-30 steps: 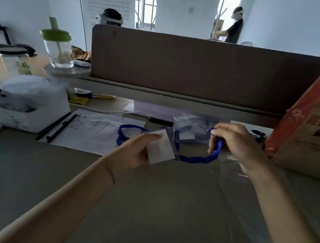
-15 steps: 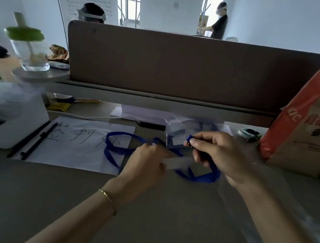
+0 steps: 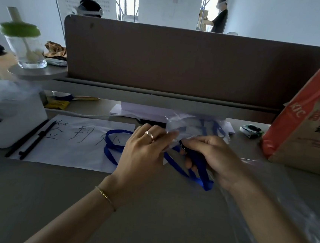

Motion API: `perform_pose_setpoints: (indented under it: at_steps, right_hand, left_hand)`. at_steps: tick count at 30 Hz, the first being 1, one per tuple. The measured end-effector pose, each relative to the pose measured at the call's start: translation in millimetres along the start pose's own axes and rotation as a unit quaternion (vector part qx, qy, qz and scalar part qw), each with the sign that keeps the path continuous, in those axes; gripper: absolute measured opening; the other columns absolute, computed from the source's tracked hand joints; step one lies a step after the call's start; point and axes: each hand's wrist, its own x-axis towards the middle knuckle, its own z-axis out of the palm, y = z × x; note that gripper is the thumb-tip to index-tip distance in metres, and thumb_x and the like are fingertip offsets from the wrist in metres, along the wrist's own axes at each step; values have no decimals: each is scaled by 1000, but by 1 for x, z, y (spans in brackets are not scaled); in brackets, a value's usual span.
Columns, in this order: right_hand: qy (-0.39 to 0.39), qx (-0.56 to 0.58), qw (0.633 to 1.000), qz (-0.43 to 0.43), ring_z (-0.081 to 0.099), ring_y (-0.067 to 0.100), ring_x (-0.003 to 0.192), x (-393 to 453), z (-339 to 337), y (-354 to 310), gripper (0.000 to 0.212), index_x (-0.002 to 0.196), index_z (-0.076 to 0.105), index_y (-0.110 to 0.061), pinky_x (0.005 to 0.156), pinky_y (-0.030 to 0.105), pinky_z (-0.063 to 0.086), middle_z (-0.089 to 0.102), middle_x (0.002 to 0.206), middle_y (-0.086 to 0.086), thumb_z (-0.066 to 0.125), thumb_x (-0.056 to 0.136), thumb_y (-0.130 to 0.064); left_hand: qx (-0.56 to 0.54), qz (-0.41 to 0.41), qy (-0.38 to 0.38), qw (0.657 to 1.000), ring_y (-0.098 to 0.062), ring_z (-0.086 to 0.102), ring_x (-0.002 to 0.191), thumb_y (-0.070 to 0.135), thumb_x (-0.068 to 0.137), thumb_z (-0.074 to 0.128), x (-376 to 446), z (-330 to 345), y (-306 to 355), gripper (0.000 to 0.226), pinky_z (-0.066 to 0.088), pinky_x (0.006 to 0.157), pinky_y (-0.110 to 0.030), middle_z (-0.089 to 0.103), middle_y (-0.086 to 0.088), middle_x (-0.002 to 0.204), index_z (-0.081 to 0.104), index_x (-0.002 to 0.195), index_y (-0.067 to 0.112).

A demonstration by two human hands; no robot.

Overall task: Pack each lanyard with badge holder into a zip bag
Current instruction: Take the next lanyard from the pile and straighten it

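Note:
A blue lanyard loops over the desk between my hands, one loop lying on the white paper, another hanging below my right hand. My right hand grips the lanyard strap near its black clip. My left hand covers the badge holder, fingers bent over it; most of the holder is hidden. Just behind my fingers lies a pile of clear zip bags with blue lanyards inside. A clear plastic bag lies flat under my right forearm.
A white sheet with handwriting and two black pens lie at left, beside a white box. An orange-and-brown paper bag stands at right. A brown partition closes the desk's far side. A green-lidded cup stands on a shelf.
My hands have come together: the left hand turned the badge holder down under its palm and moved right, while the right hand drew the lanyard in closer.

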Motion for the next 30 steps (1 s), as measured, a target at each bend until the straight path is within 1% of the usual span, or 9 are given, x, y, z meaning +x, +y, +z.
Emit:
perform_pose_setpoints:
  at_steps: [4, 12, 16, 21, 23, 25, 27, 28, 30]
  right_hand:
    - [-27, 28, 999, 1, 57, 18, 52, 0, 0, 1, 31, 75, 75, -14, 52, 26, 47, 65, 61, 12, 61, 96, -31]
    - [-76, 70, 995, -6, 54, 16, 49, 0, -1, 2, 23, 78, 71, -9, 51, 23, 46, 61, 58, 8, 62, 90, -26]
    - [-75, 45, 996, -10, 56, 16, 51, 0, -1, 3, 26, 76, 72, -12, 53, 23, 47, 63, 59, 9, 59, 96, -21]
    - [-82, 57, 994, -35, 55, 15, 50, -1, -2, 0, 27, 78, 70, -7, 53, 22, 47, 61, 58, 9, 56, 98, -19]
    - [-87, 58, 994, -36, 55, 15, 50, -2, -2, 0, 27, 79, 69, -6, 53, 22, 47, 61, 58, 9, 55, 98, -19]
    - [-94, 51, 994, -31, 57, 16, 52, -2, 2, 1, 26, 81, 70, -6, 55, 22, 47, 63, 60, 9, 56, 98, -20]
    - [-101, 41, 994, -28, 58, 17, 57, -2, 7, 3, 25, 84, 71, -7, 58, 23, 49, 64, 63, 9, 56, 98, -22]
    - [-103, 35, 994, -29, 59, 17, 59, -3, 9, 4, 25, 85, 71, -7, 60, 23, 49, 65, 64, 8, 57, 98, -23]
    - [-102, 20, 994, -35, 59, 18, 63, -2, 15, 7, 25, 86, 72, -9, 64, 22, 50, 65, 66, 6, 58, 98, -25]
  left_hand:
    - [-31, -53, 9, 998, -23, 58, 94, -8, 83, 63, 2, -2, -5, 37, 52, 67, -38, 63, -5, 101, 76, 110, 13]
    - [-88, -121, 55, 987, -16, 66, 103, -10, 80, 68, 10, -7, -8, 36, 58, 84, -35, 73, 4, 106, 78, 105, 15]
    - [-106, -139, 51, 983, -12, 68, 96, -9, 84, 67, 11, -9, -5, 35, 59, 80, -34, 73, 5, 102, 77, 107, 15]
    - [-111, -150, 13, 982, -3, 64, 83, -1, 89, 64, 10, -12, -5, 29, 52, 71, -14, 68, 12, 94, 76, 104, 20]
    - [-118, -206, 6, 972, -3, 64, 78, 5, 91, 64, 10, -12, -5, 21, 53, 67, -18, 69, 8, 92, 74, 102, 19]
    - [-156, -277, 9, 948, -3, 65, 70, 11, 93, 65, 11, -11, -2, 19, 56, 61, -20, 70, 9, 89, 71, 101, 27]
    - [-208, -332, 25, 920, -10, 68, 63, 14, 94, 64, 14, -13, 3, 23, 59, 55, -34, 70, 9, 80, 66, 88, 36]
    - [-229, -348, 34, 908, -15, 68, 62, 15, 94, 64, 15, -14, 5, 24, 59, 54, -43, 70, 7, 75, 66, 83, 36]
    - [-266, -361, 47, 893, -23, 69, 67, 15, 95, 63, 16, -17, 7, 17, 57, 56, -52, 70, 1, 75, 69, 83, 25]
